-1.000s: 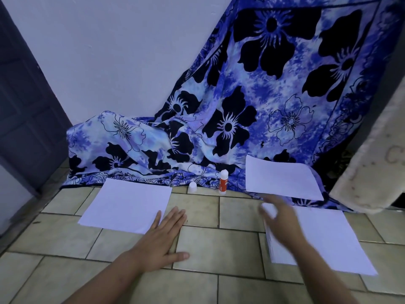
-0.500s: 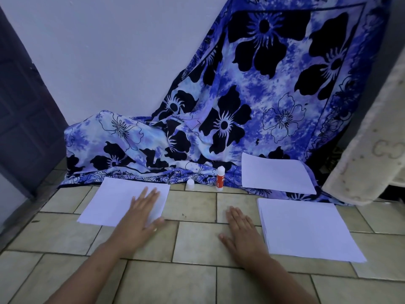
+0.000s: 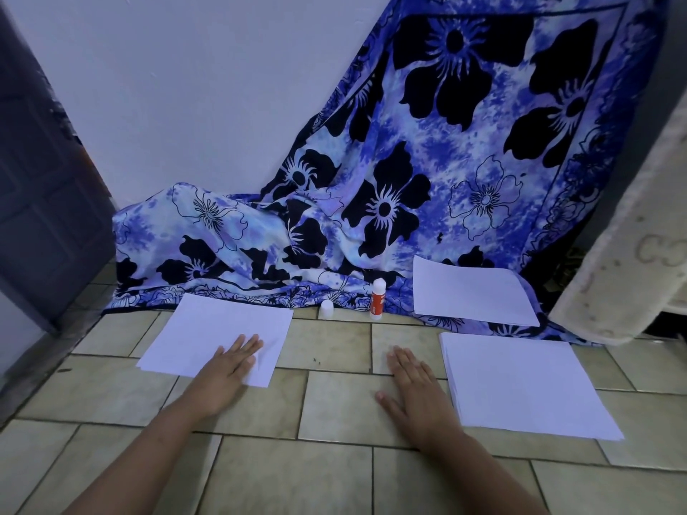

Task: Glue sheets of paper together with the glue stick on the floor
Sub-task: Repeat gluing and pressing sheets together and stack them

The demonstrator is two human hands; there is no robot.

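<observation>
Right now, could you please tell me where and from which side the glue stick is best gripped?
Pinch the glue stick around its orange barrel, coming from the near side with the right hand. It stands upright at the edge of the cloth, so the back is crowded. Its cap stands apart, so avoid the white top.

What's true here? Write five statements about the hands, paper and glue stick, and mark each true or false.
1. The left hand rests flat on the left sheet. True.
2. The right hand grips the glue stick. False: it lies flat on the floor tiles.
3. The glue stick lies on its side. False: it stands upright beside the patterned cloth.
4. A single sheet lies on the patterned cloth. True.
5. A paper stack lies right of the right hand. True.
</observation>
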